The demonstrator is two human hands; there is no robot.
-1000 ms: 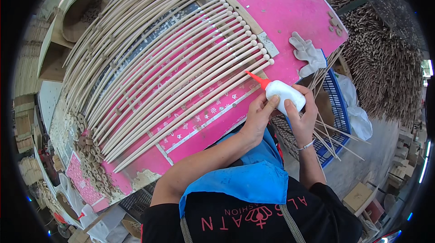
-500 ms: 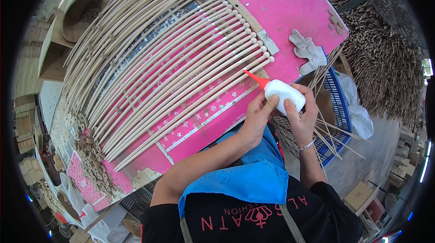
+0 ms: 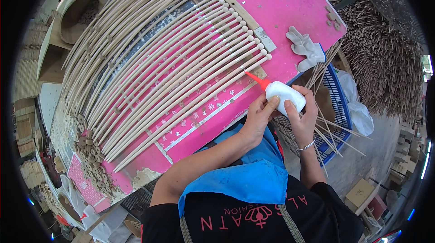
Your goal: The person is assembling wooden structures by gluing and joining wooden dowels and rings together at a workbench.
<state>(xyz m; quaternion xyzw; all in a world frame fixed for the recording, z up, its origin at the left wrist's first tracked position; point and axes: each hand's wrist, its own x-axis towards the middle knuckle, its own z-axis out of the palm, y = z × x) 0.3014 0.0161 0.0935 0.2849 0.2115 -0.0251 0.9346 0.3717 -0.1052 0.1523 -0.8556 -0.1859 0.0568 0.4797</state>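
Note:
A white squeeze bottle (image 3: 286,96) with a red pointed nozzle lies tilted between my two hands. My left hand (image 3: 259,115) grips it from the near left side, and my right hand (image 3: 302,115) wraps its base. The nozzle points up and left, its tip close to the nearest rods. These wooden rods (image 3: 190,93), each with a round ball at its right end, lie side by side across the pink work surface (image 3: 312,5). Their ball ends line up along a wooden strip (image 3: 238,7). White spots show on several rods near the balls.
A white glove (image 3: 306,49) lies to the right on the table. Small wooden rings (image 3: 93,157) are heaped at the left corner. More rods (image 3: 118,21) lie farther back. Beside the table stands a blue basket (image 3: 337,102) with sticks jutting out; bundled sticks (image 3: 380,57) rise beyond it.
The view has shifted slightly, so the rods and table sit a little higher and to the left. Both hands keep hold of the bottle, its nozzle still over the nearest rods.

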